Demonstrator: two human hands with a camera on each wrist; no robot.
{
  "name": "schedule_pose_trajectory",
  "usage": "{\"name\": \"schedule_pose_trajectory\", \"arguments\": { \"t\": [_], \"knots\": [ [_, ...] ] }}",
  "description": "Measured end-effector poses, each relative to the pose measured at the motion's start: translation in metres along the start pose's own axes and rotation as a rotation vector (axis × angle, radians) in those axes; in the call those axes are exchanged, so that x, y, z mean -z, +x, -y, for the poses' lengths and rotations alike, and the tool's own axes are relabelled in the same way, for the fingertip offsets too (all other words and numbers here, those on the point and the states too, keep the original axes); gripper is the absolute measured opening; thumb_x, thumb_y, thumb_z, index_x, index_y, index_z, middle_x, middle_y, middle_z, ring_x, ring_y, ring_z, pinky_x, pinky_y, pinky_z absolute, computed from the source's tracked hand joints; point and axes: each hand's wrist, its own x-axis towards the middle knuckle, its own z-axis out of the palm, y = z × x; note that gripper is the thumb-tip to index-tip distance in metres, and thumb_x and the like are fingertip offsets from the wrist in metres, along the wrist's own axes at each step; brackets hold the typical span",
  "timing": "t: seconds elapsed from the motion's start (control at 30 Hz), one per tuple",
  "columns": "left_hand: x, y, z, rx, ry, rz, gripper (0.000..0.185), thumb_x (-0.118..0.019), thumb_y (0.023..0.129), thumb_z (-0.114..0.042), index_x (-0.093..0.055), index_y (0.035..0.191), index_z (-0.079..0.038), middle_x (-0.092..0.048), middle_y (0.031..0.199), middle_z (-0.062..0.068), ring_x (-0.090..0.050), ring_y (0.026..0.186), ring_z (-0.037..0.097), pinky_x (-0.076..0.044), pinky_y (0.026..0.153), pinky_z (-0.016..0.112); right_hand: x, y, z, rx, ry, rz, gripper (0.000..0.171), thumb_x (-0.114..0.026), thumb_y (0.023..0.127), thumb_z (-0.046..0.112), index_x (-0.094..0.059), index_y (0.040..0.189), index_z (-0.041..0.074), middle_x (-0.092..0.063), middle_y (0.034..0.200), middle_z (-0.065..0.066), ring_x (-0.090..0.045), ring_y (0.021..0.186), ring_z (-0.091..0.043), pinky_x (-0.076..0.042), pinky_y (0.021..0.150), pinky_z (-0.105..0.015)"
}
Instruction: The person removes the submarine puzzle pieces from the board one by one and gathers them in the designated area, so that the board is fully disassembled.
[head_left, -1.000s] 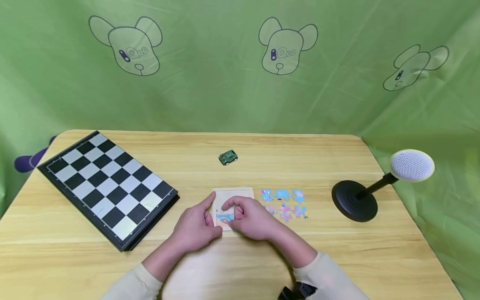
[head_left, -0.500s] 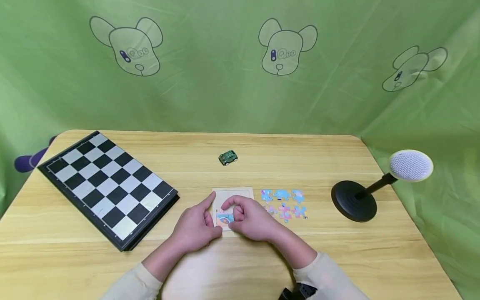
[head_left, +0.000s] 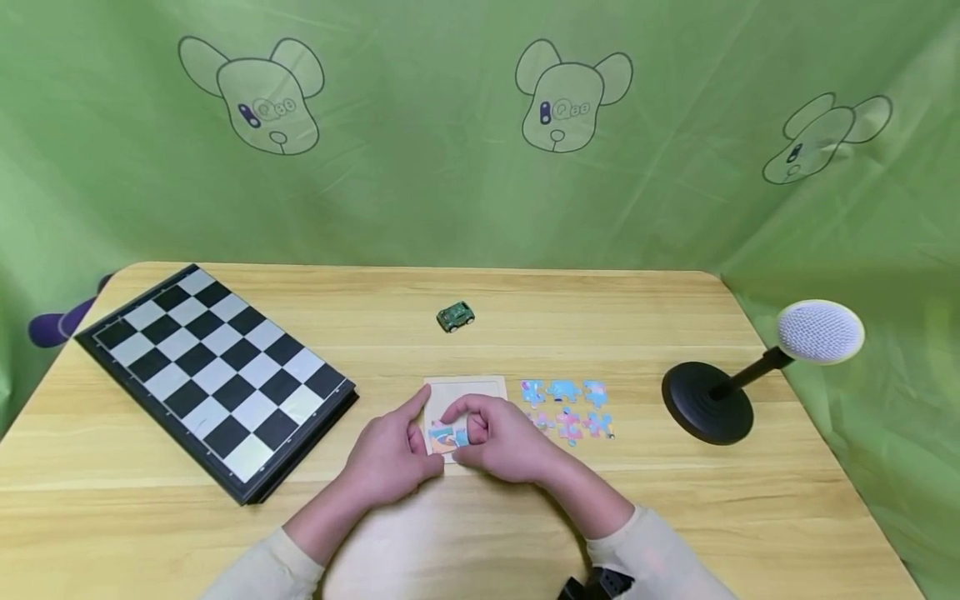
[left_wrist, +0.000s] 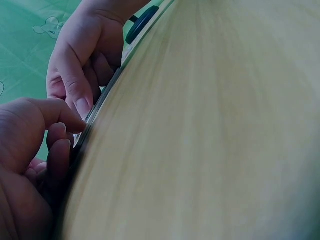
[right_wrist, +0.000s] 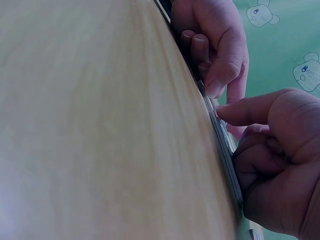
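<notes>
A small puzzle tray [head_left: 465, 392] lies near the front middle of the wooden table [head_left: 525, 517], with a few colourful pieces [head_left: 448, 437] already seated in its near-left corner. The right hand [head_left: 504, 437] rests on the tray, fingers curled, thumb and forefinger seemingly pinching at a piece there; the wrist views are too blurred to confirm. The left hand [head_left: 390, 454] steadies the tray's left edge, forefinger extended along it. Just right lie loose puzzle pieces [head_left: 568, 408]. Farther off are a green toy car [head_left: 455, 317], a chessboard [head_left: 213, 375] and a black-based stand [head_left: 708, 402].
</notes>
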Motion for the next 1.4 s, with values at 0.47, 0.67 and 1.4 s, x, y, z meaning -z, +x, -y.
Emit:
{"name": "schedule_pose_trajectory", "arguments": {
  "t": [0.47, 0.67, 1.4],
  "knots": [
    [0.0, 0.0, -0.001, 0.005, 0.015, 0.002, 0.094, -0.078, 0.071, -0.01, -0.035, 0.154, -0.001, -0.057, 0.061, -0.006, -0.054, 0.052, 0.011, -0.043, 0.05, 0.029, -0.002, -0.002, 0.003, -0.037, -0.051, -0.065, 0.026, -0.078, 0.087, 0.009, -0.066, 0.111, 0.008, -0.043, 0.06, 0.003, -0.041, 0.052, -0.009, -0.04, 0.056, -0.027],
    [-0.002, 0.0, -0.001, -0.004, 0.023, 0.01, 0.094, -0.078, 0.072, -0.011, -0.034, 0.154, -0.001, -0.057, 0.061, -0.008, -0.054, 0.052, 0.01, -0.043, 0.05, 0.029, -0.001, -0.01, 0.004, -0.035, -0.035, -0.118, 0.025, -0.078, 0.088, 0.011, -0.067, 0.11, 0.011, -0.04, 0.062, 0.006, -0.038, 0.055, -0.008, -0.04, 0.059, -0.027],
    [-0.001, 0.0, -0.001, -0.004, 0.017, -0.007, 0.094, -0.078, 0.071, -0.009, -0.034, 0.154, 0.001, -0.057, 0.06, -0.007, -0.054, 0.052, 0.01, -0.045, 0.055, 0.03, 0.027, -0.068, -0.004, -0.081, -0.044, -0.201, 0.026, -0.079, 0.086, 0.01, -0.067, 0.11, 0.01, -0.035, 0.061, 0.008, -0.034, 0.055, -0.006, -0.045, 0.079, -0.03]
  ]
}}
